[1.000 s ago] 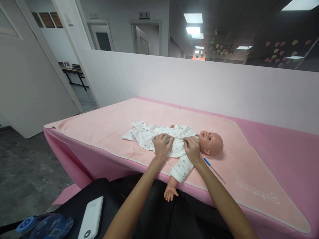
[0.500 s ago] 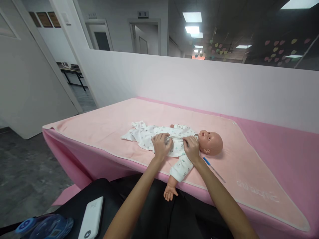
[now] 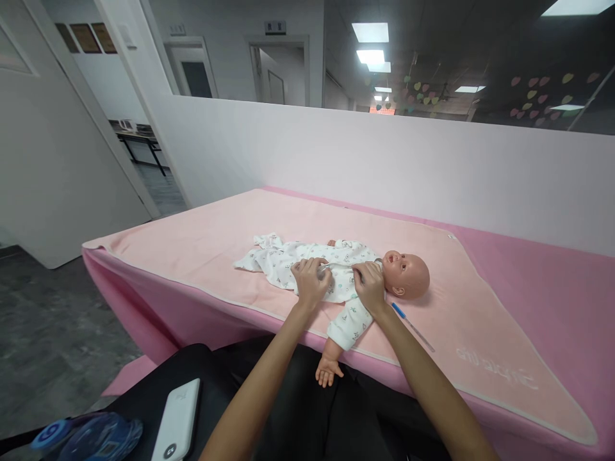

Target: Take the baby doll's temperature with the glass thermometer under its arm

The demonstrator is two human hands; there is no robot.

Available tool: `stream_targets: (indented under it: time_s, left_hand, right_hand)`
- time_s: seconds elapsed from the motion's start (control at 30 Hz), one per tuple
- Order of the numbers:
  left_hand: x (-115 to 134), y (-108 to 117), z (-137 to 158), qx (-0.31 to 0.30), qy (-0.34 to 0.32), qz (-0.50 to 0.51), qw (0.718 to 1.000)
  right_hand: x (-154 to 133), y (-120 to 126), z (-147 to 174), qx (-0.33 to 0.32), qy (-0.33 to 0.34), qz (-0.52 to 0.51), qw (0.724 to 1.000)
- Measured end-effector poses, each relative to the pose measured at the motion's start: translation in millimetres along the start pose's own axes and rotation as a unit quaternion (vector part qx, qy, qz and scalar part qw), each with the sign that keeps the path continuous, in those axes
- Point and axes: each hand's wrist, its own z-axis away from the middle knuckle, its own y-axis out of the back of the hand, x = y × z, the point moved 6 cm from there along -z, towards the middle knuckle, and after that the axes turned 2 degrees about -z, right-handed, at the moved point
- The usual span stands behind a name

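A baby doll lies on its back with its head to the right. It wears a white patterned romper, whose loose leg end spreads to the left. My left hand is closed on the front of the romper around the belly. Up by the chest, my right hand pinches the cloth near the collar. Between both hands the romper's front edge looks drawn out in a line. The doll's near arm hangs over the table edge, its small hand palm up. My fingers hide any fastening.
A thin stick with a blue end lies right of my right forearm. The pink mat covers the table up to a white wall. Below left, a white power bank or phone and a bottle rest on a black surface.
My left hand shifts very slightly, and the romper's edge between my hands looks a little straighter. The doll and my right hand stay in place.
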Motion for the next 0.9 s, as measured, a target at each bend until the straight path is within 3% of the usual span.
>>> stream_targets:
  time_s: [0.9]
  left_hand:
    - [-1.2,-0.8,-0.3,0.003,0.022,0.004,1.000]
  right_hand:
    - [-0.1,-0.3,-0.5,-0.003,0.001,0.001,1.000]
